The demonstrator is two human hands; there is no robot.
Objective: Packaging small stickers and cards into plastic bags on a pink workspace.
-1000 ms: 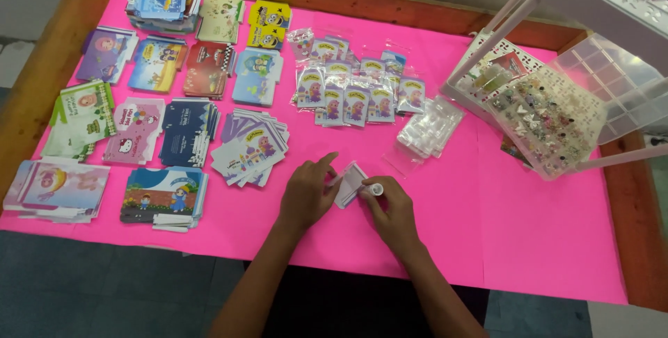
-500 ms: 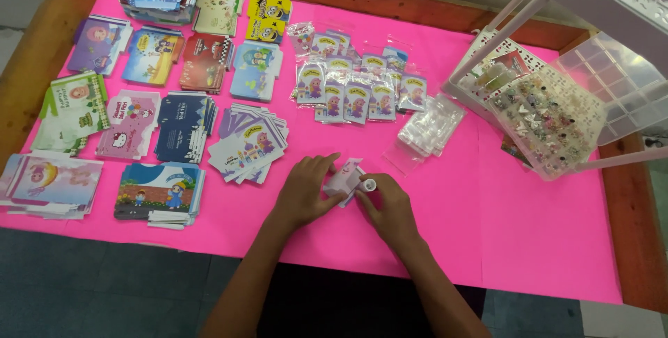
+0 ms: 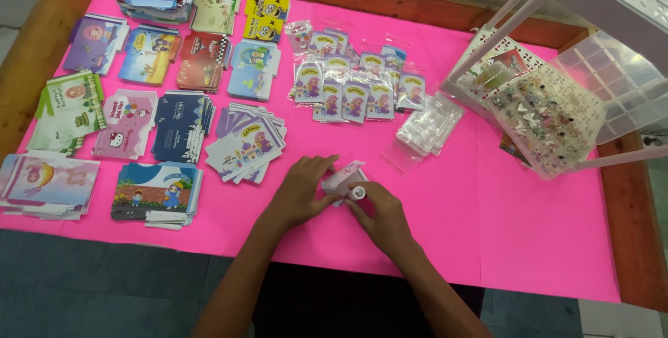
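Both hands meet over 1 small thing at the near middle of the pink table cover [image 3: 543,240]. Her or his left hand [image 3: 303,188] pinches a small pink and white packet [image 3: 343,175] along its left edge, thumb beneath and fingers curled on top, while the right hand [image 3: 381,214] closes its fingertips round a little white cap or bottle top [image 3: 357,192] pressed against the packet's lower corner. Whether the cap is part of something inside the packet I cannot tell.

I judge the packet light, thin and bendy, likely to crumple if squeezed in the middle, so the edges and corners are the places to hold it. The cap looks hard, smooth and small enough to slip from the fingers.

Just left of the left hand lies a fanned stack of purple printed cards [image 3: 247,143], close enough to be nudged. Up and to the right, a heap of clear zip bags [image 3: 428,129] sits near. More card stacks fill the left half, a row of bagged cards [image 3: 351,87] lies beyond, and a clear compartment box of trinkets [image 3: 550,119] leans at the far right. Open pink surface stretches to the right of the hands and along the near edge.
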